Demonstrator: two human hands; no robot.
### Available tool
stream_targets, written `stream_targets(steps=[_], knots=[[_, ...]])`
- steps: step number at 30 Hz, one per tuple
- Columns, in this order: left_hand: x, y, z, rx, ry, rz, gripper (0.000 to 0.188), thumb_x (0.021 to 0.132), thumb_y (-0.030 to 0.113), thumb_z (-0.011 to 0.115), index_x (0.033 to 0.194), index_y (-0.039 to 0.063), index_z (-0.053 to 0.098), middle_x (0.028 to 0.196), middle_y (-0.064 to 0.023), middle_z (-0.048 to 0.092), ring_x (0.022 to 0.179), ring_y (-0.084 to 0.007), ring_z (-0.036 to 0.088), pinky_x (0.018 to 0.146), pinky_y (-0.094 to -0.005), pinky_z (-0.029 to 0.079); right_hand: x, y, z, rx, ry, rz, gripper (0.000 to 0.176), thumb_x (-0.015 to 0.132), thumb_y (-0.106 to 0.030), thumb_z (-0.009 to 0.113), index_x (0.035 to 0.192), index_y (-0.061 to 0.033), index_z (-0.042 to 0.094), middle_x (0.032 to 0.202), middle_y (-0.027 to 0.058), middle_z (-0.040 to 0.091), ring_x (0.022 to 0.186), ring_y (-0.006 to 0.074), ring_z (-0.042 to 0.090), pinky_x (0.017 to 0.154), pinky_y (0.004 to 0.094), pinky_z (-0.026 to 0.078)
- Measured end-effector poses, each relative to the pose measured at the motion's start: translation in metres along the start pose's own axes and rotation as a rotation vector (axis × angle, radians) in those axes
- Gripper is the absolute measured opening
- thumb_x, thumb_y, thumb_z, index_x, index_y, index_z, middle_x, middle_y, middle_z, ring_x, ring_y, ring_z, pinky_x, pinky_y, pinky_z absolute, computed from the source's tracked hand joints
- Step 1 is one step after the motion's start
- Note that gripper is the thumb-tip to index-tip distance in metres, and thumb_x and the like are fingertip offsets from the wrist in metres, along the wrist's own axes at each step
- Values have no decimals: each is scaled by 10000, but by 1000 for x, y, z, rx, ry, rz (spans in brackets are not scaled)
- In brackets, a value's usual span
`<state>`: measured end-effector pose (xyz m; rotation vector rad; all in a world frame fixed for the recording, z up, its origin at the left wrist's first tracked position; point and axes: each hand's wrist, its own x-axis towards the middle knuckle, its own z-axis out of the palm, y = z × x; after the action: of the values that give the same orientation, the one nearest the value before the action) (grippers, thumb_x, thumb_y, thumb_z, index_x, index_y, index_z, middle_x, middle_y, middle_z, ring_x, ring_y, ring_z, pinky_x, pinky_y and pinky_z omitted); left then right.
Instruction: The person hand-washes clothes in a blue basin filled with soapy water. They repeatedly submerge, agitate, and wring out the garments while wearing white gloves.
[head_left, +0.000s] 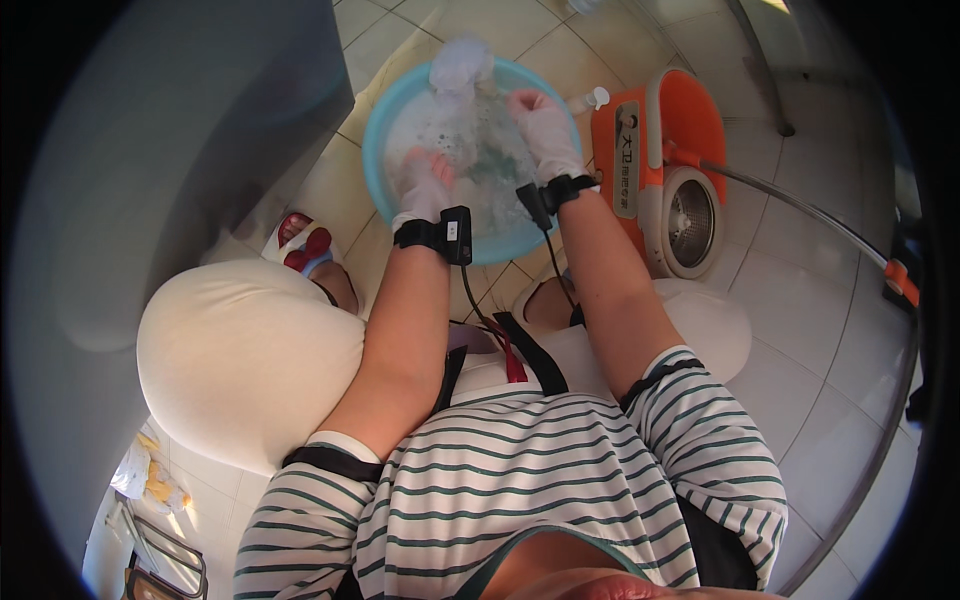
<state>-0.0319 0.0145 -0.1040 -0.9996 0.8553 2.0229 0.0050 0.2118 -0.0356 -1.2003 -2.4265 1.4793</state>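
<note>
A light blue plastic basin of sudsy water sits on the floor before me. Pale, see-through wet cloth rises in a bunch at its far rim and trails down into the foam. Something dark green shows blurred beneath the water. My left hand, in a thin white glove with bare fingers, is low over the suds at the basin's left side, fingers bent. My right hand, gloved alike, hovers inside the right rim with its fingers curled. Whether either hand grips cloth cannot be told.
An orange mop bucket with a metal spin basket and a mop pole stands to the right. A white pump-top bottle is between it and the basin. A grey panel rises at left. Cables hang from both wrist straps.
</note>
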Motion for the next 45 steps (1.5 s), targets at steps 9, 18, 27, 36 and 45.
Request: stream_targets(steps=[9, 18, 27, 36, 45], knots=[[-3, 10, -12, 114, 55, 58, 487, 1053, 373, 470, 1470, 122, 450, 1461, -108, 564, 1345, -264, 528, 1085, -380, 413, -89, 67, 64, -729, -352, -127, 625, 790, -380, 827, 1286, -41, 653, 1185, 153, 719, 1123, 328, 672, 989, 405, 509], [5, 17, -21, 193, -31, 35, 482, 1040, 381, 514, 1437, 110, 486, 1367, -124, 633, 1274, -258, 583, 1067, -379, 449, -58, 80, 18, 526, -455, 507, 396, 943, -323, 750, 1251, -94, 650, 1094, 25, 737, 953, 187, 711, 834, 350, 567], [-27, -16, -12, 208, -311, -288, 558, 1039, 441, 527, 1442, 58, 480, 1432, -124, 564, 1259, -303, 583, 1084, -461, 463, -87, 55, 2, 633, -616, 228, 336, 912, -199, 770, 1207, -66, 679, 1105, 40, 736, 982, 188, 709, 898, 344, 545], [-37, -18, -3, 101, -538, 46, 604, 1032, 54, 521, 1580, 174, 297, 1459, -130, 537, 1317, -305, 563, 1070, -495, 500, -105, 45, -1, -93, -37, -1, 354, 888, -181, 739, 1206, -48, 661, 1044, 38, 712, 914, 146, 654, 863, 279, 508], [-23, -19, -13, 167, -638, 102, 580, 892, -60, 482, 1461, 51, 482, 1317, -138, 609, 1214, -299, 621, 1021, -428, 532, -111, 40, 26, 668, -122, 345, 253, 986, -263, 685, 1098, -39, 648, 960, 64, 707, 797, 147, 689, 657, 277, 564]])
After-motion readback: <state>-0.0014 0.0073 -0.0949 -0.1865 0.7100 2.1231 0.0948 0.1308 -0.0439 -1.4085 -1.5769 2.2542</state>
